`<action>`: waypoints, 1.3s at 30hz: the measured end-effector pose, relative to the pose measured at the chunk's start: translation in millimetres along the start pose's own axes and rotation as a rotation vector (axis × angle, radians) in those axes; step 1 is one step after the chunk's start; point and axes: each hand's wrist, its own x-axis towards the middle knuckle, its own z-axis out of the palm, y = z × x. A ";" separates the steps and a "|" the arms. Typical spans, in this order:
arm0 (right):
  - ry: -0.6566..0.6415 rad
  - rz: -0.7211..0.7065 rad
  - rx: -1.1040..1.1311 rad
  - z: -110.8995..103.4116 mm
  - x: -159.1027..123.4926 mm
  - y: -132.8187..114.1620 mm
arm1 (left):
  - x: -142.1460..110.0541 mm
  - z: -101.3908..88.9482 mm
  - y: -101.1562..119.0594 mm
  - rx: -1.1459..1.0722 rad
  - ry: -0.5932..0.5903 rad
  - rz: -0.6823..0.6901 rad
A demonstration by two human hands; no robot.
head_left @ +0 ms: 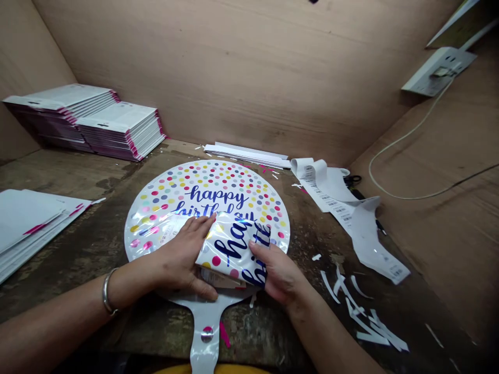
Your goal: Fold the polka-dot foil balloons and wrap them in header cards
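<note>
A flat foil balloon [210,174], white with coloured dots and blue "happy birthday" lettering, lies on the table, its tail [206,337] towards me. Above its lower half is a second such balloon, folded [228,244] into a small packet with the lettering turned sideways. My right hand [278,272] grips the packet's right edge, thumb on top and fingers underneath. Across its left edge lies my left hand [183,259], fingers stretched out and thumb apart near the lower edge. A bit of printed card or label [218,280] shows under the packet.
Stacked white-and-pink packages [117,122] stand at back left, with more white sheets [35,218] at the left edge. A curling label strip [351,218] and black-handled scissors [353,180] lie right, near paper scraps [366,317]. A cable [409,197] hangs from a wall socket [438,71].
</note>
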 end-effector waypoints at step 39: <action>0.099 -0.468 -1.364 -21.9 0.9 -25.0 | 5.6 -8.0 14.2 0.056 -0.019 0.155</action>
